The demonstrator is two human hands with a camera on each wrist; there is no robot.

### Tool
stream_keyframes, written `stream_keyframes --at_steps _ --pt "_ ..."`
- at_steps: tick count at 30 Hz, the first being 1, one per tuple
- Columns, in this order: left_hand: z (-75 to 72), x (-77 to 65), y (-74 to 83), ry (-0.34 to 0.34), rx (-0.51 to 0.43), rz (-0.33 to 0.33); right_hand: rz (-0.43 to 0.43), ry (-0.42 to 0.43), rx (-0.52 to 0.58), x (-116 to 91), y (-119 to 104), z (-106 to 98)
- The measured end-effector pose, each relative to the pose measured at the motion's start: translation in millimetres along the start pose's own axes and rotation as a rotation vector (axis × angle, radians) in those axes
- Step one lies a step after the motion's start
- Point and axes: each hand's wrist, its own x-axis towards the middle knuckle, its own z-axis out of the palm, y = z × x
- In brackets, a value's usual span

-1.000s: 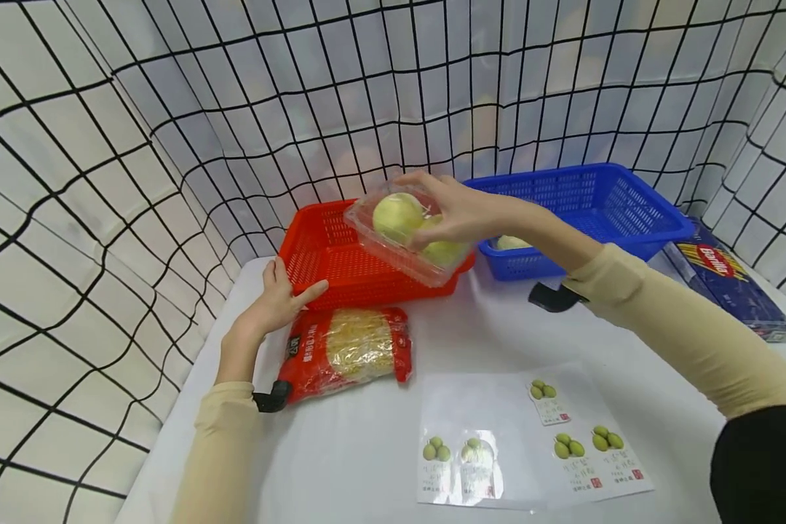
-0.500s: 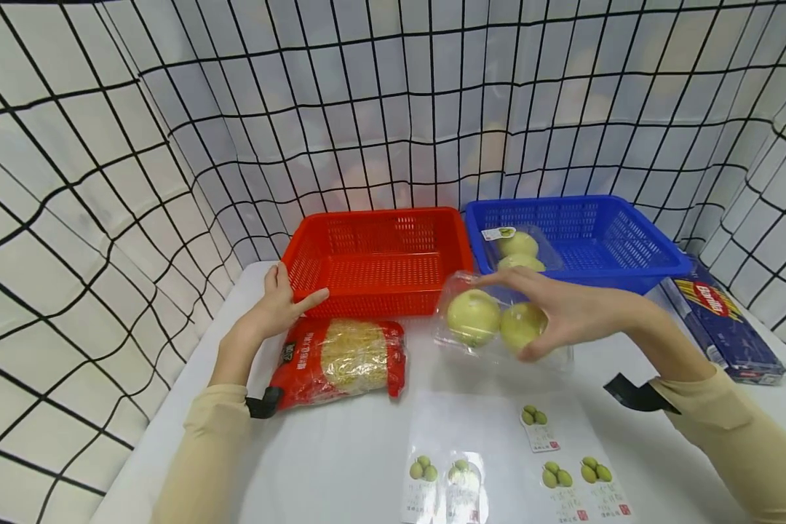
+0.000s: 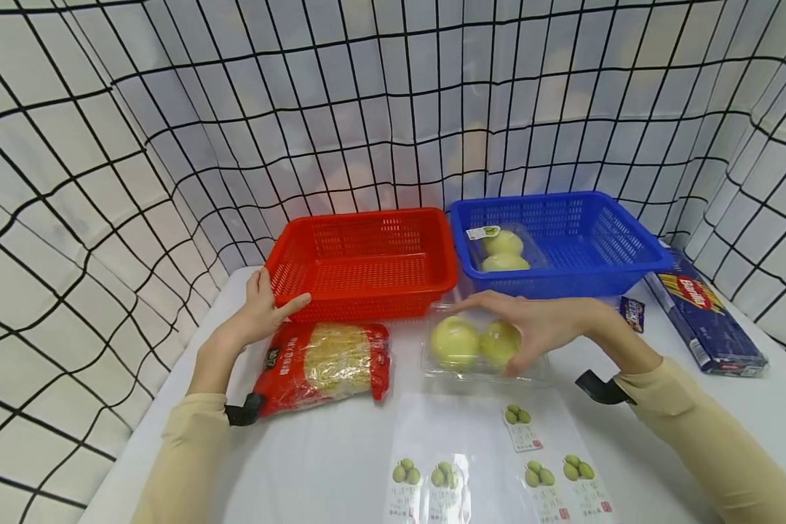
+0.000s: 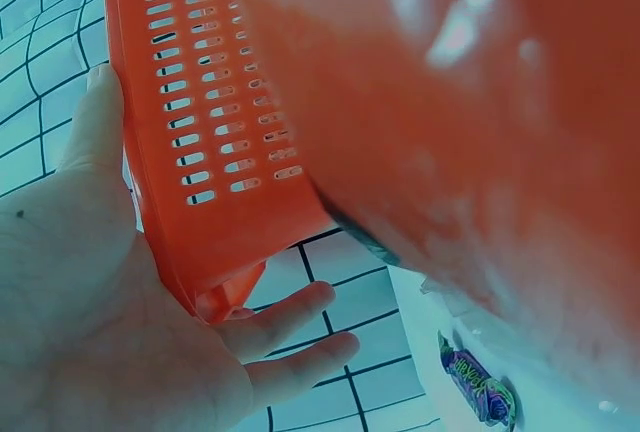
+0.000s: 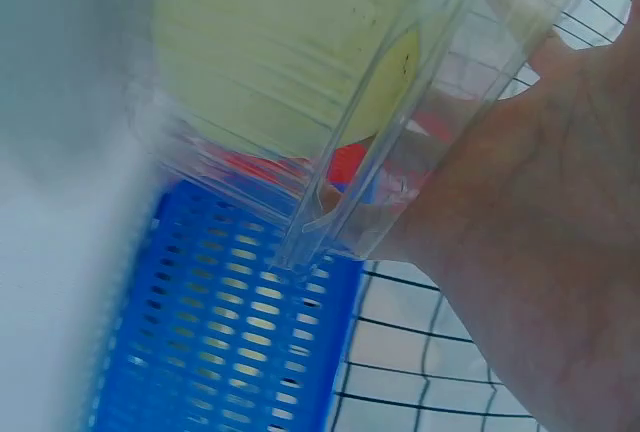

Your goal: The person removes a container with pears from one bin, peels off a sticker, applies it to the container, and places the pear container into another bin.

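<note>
My right hand (image 3: 540,331) grips a clear plastic fruit box (image 3: 458,372) from above, thumb on its near side and fingers on its far side. Inside sit two round yellow-green fruits (image 3: 455,340). The box is low over the table, in front of the gap between the baskets. In the right wrist view, one fruit (image 5: 280,42) shows through the box wall. My left hand (image 3: 255,313) rests at the near left corner of the red basket (image 3: 360,300), its thumb across the front and its fingers along the left side. Its straight fingers (image 4: 285,327) show beside the basket's corner.
A blue basket (image 3: 576,275) holds another labelled fruit box (image 3: 532,251). A red noodle packet (image 3: 337,364) lies before the red basket. Sticker sheets (image 3: 485,444) lie nearer. A blue Barilla box (image 3: 701,309) and a small wrapped snack (image 3: 632,314) are at right. Black netting surrounds the table.
My right hand has carried the fruit box from over the red basket to the right and down toward the table. The left hand keeps its place at the basket corner.
</note>
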Motion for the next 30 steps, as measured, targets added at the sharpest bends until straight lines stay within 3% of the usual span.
stream_keyframes --at_steps 9,15,18,23,26,30 --pt "4.7 -0.3 0.8 -0.035 0.022 0.001 -0.015 -0.042 -0.024 8.4 14.7 10.4" --pt "-4.4 -3.9 14.2 -0.1 0.191 -0.038 -0.009 -0.058 -0.052 11.4 15.3 7.2" --pt "-8.0 -12.5 28.1 -0.103 0.281 -0.02 -0.005 -0.059 -0.058 13.1 16.5 4.2" --pt "-0.6 -33.3 76.1 -0.05 0.334 0.122 0.011 -0.055 -0.097 14.3 20.9 -0.6" --pt "22.6 -46.4 111.4 -0.08 0.331 0.271 0.004 -0.06 -0.116 14.7 23.8 -0.9" --pt "65.4 -58.9 143.5 -0.189 0.318 0.435 -0.022 -0.073 -0.109 15.7 26.3 2.6"
